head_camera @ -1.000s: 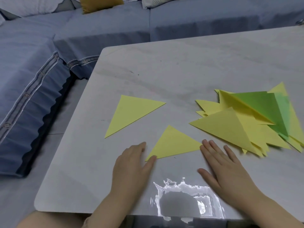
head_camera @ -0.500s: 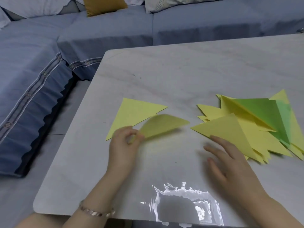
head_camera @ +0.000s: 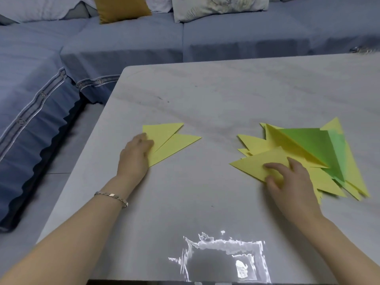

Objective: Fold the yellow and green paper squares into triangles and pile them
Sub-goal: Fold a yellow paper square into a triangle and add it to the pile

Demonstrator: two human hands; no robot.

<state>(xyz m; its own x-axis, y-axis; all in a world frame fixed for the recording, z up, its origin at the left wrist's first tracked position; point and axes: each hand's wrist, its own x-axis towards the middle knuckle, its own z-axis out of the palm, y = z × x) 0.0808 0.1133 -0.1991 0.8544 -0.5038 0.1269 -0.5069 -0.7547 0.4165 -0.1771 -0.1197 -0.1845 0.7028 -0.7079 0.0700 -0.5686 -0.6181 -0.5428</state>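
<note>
The table [head_camera: 226,95] is a pale grey slab with a marbled look, a rounded corner at the far left and a few small dark specks [head_camera: 159,98]. Its glossy top throws back a bright patch of glare [head_camera: 222,258] at the near edge. On the left half lie two folded yellow triangles [head_camera: 164,140], the nearer one overlapping the farther. Well apart from them, on the right, sits a loose heap of paper [head_camera: 329,161], yellow points fanning out in all directions, a green sheet [head_camera: 308,145] among them and one yellow triangle [head_camera: 255,163] on top at the near left.
</note>
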